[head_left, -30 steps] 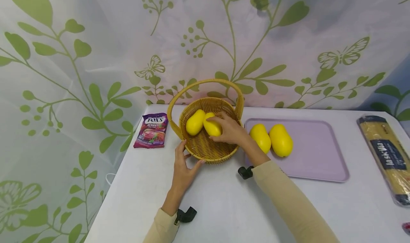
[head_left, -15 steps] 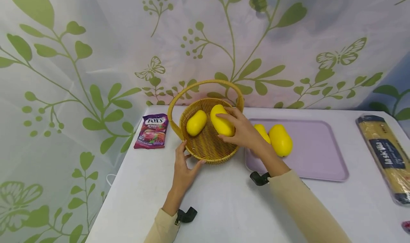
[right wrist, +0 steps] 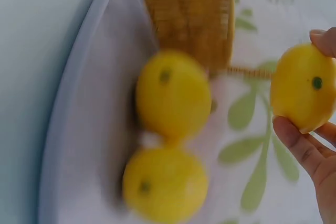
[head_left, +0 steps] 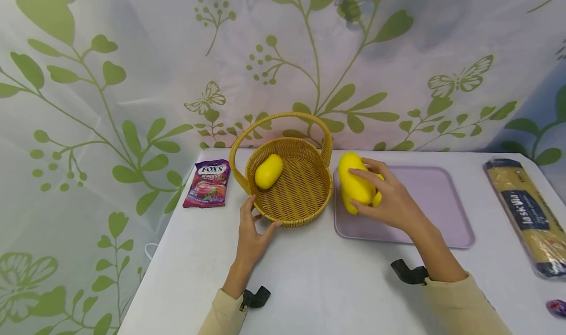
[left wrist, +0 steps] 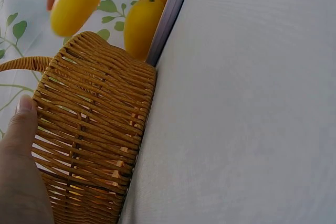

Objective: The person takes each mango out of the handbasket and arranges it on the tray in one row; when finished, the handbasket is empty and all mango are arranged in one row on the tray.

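The right hand (head_left: 391, 202) has its thumb and fingers clamped on a yellow fruit (head_left: 357, 185), up in the air over a pale purple tray (head_left: 429, 212). Below that grip I can see two more fruits (right wrist: 173, 98) on the tray. To the right hand's left stands a wicker basket (head_left: 302, 192); the left hand (head_left: 251, 239) touches its rim, thumb and forefinger spread well apart. A single fruit (head_left: 268, 172) lies inside, beyond those fingertips.
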Action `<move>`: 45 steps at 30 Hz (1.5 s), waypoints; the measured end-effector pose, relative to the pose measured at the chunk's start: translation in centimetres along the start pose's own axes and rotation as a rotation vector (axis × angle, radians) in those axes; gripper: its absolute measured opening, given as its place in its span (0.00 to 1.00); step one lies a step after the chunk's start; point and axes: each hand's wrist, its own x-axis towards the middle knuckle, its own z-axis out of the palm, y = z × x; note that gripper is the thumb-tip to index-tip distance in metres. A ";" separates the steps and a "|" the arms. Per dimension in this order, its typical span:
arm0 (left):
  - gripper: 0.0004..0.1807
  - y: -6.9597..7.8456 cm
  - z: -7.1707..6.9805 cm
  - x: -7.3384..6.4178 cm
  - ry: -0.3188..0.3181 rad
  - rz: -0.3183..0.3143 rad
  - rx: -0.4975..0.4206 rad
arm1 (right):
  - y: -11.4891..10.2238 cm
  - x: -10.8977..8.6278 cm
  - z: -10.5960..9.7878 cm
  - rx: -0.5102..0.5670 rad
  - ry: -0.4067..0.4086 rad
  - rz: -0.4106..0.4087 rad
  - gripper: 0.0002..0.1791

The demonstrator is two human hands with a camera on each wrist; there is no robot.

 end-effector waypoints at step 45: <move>0.50 -0.4 0.0 0.1 -0.001 0.007 0.036 | 4.3 -2.4 -5.4 -0.126 -0.226 0.320 0.40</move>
